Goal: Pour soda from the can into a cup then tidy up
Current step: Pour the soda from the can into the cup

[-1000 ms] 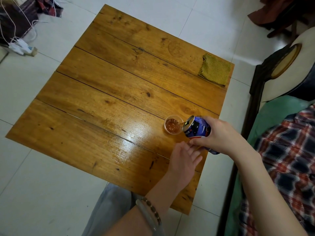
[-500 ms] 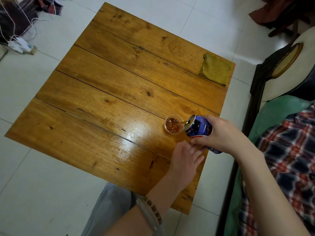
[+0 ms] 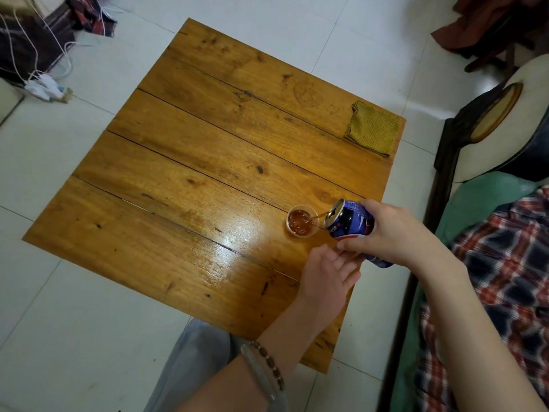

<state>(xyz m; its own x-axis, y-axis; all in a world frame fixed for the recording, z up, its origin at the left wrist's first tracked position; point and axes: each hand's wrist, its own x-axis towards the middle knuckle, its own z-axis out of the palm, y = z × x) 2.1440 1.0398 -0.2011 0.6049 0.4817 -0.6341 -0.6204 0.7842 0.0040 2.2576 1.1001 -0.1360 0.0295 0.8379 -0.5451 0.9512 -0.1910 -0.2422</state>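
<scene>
A small clear plastic cup stands on the wooden table near its right edge, partly filled with brown fizzy soda. My right hand grips a blue soda can, tilted with its mouth toward the cup. A thin stream runs from the can into the cup. My left hand lies flat on the table just in front of the can, fingers straight, holding nothing.
A folded yellow-green cloth lies at the table's far right corner. A dark wooden bench with cushions and a plaid garment runs along the right. Cables and a power strip sit on the tiled floor at far left.
The soda level in the cup has risen a little as the can keeps pouring. Both hands stay about where they were.
</scene>
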